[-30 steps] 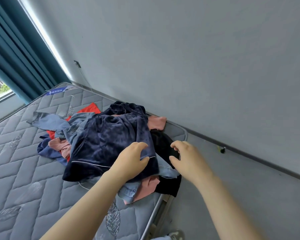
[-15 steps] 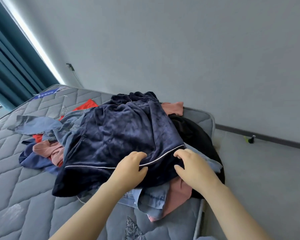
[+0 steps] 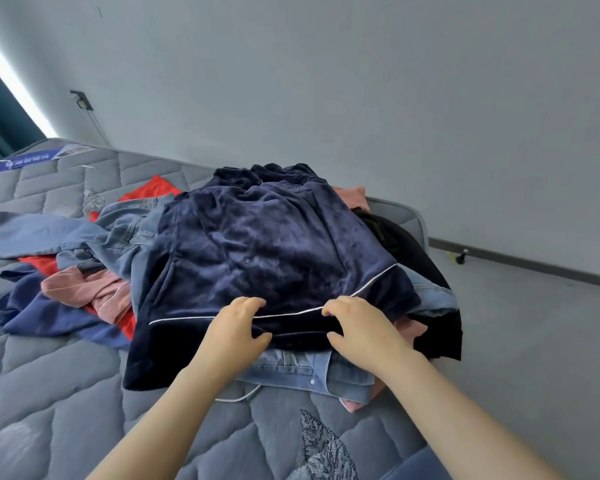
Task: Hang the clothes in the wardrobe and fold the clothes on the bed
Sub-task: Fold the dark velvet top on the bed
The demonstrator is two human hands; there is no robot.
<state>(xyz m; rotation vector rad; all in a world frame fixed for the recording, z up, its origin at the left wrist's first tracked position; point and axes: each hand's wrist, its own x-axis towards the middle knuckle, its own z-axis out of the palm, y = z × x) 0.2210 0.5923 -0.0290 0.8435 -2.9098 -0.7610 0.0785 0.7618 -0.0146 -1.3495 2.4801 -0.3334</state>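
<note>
Denim piece: nearest part of the heap on the bed, directly under the hem; a lift may drag it along.
Hands: left hand and right hand each pinch the near hem of the navy velvet garment.
Navy velvet garment: lies on top of the heap; probably slippery, so it may slide out of a shallow pinch.
Black garment: hangs over the right bed edge; it may fall to the floor.

Velvet top sits on top of the clothes pile at the mattress corner. Left hand and right hand grip its near hem, side by side. Denim shirt sticks out under that hem. Jeans sprawl left of the top. Wall behind it, floor to its right.
</note>
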